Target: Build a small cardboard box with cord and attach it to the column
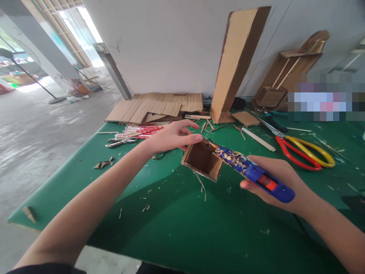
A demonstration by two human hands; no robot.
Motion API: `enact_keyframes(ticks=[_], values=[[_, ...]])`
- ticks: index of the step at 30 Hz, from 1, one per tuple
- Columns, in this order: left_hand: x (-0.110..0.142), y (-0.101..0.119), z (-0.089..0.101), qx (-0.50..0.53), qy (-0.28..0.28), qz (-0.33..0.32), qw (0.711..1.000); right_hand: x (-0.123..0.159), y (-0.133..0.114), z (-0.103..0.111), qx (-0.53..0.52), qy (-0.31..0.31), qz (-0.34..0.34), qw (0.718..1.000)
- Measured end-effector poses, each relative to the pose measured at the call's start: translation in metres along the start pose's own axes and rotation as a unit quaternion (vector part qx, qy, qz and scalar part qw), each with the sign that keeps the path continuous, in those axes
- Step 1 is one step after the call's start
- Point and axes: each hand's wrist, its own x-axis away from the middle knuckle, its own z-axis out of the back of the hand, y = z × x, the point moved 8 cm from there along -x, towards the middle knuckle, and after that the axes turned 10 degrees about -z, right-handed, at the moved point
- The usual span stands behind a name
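My right hand is closed around a blue glue gun with an orange trigger. Its nozzle points at the upper edge of a small open cardboard box that lies on its side on the green table. My left hand reaches in from the left. Its thumb touches the box's top edge and its other fingers are stretched out above it, holding nothing.
Red and yellow scissors lie to the right. Silver pliers and red-wrapped sticks lie to the left. Flat cardboard sheets, a tall leaning cardboard piece and wooden sticks are at the back. Scraps litter the table.
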Motion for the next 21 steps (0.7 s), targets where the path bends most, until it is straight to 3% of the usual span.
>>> enact_keyframes(ticks=[10,21], values=[[0.006,-0.007,-0.002,-0.002,-0.013,0.103,0.995,0.0,-0.007,-0.005,0.04,0.0,0.047,0.998],[0.009,-0.012,-0.006,-0.009,-0.035,0.152,0.988,0.001,-0.006,-0.007,0.059,-0.01,0.054,0.997]])
